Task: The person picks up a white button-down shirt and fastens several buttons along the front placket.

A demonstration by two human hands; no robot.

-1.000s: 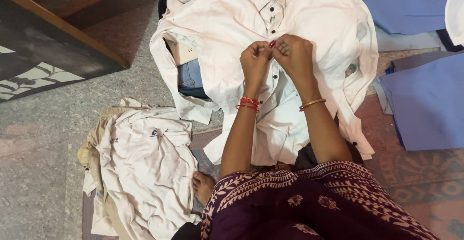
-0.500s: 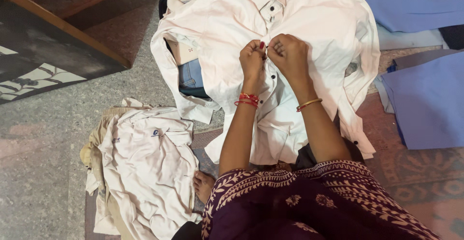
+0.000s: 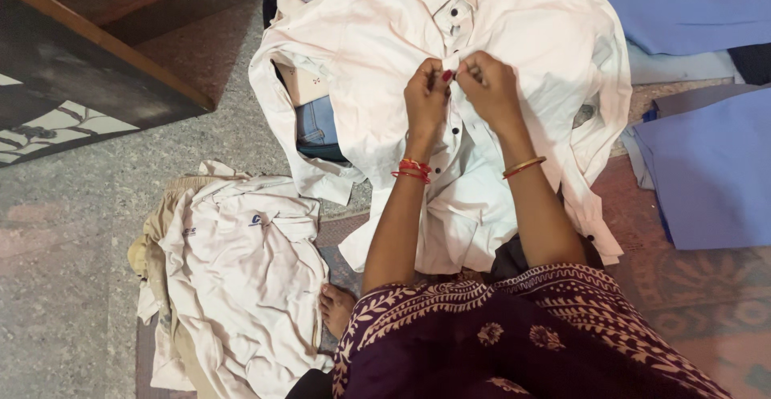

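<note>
Underneath everything, the grey stone floor (image 3: pixel 96 206) lies bare on the left, bounded above by a dark wooden board (image 3: pixel 96 69). Blue cloths (image 3: pixel 707 166) crowd the right edge, leaving little free ground there. A pale pink shirt (image 3: pixel 546 45) is spread front-up in the upper middle, over a pile with jeans (image 3: pixel 315 122) showing at its left edge. A crumpled white shirt (image 3: pixel 241 270) lies well apart at lower left. The left hand (image 3: pixel 426 94) and the right hand (image 3: pixel 491 85) meet at the shirt's button strip just below the collar, fingers curled and pinching the fabric edges together, knuckles almost touching.
</note>
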